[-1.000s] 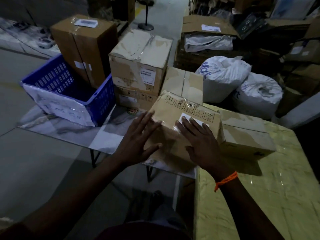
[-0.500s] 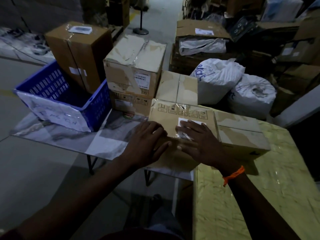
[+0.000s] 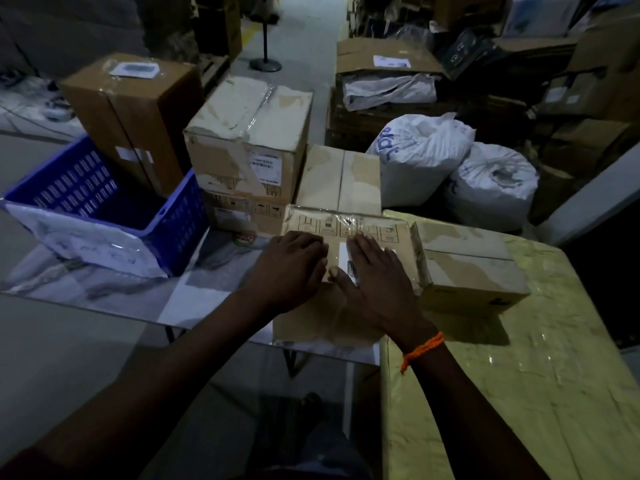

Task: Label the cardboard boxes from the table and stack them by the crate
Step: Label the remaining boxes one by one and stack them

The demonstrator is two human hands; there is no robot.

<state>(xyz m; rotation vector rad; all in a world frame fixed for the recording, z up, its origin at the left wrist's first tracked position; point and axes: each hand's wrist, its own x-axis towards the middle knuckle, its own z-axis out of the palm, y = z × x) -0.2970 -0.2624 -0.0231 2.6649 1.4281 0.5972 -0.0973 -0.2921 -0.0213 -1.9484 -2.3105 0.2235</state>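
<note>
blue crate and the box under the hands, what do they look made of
blue crate: likely moulded plastic, judging by the even blue colour and regular slots in rigid walls. box: brown cardboard, matte, with clear shiny tape on top, shown by glare and wrinkles.

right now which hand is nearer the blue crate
Left. The left hand rests on the left part of the cardboard box, the side toward the blue crate. The right hand lies flat on the white label, farther right of the crate.

A storeroom: taped cardboard boxes [image 3: 247, 143] stand in piles, with big white sacks [image 3: 419, 157] and a blue crate [image 3: 104, 202].
</note>
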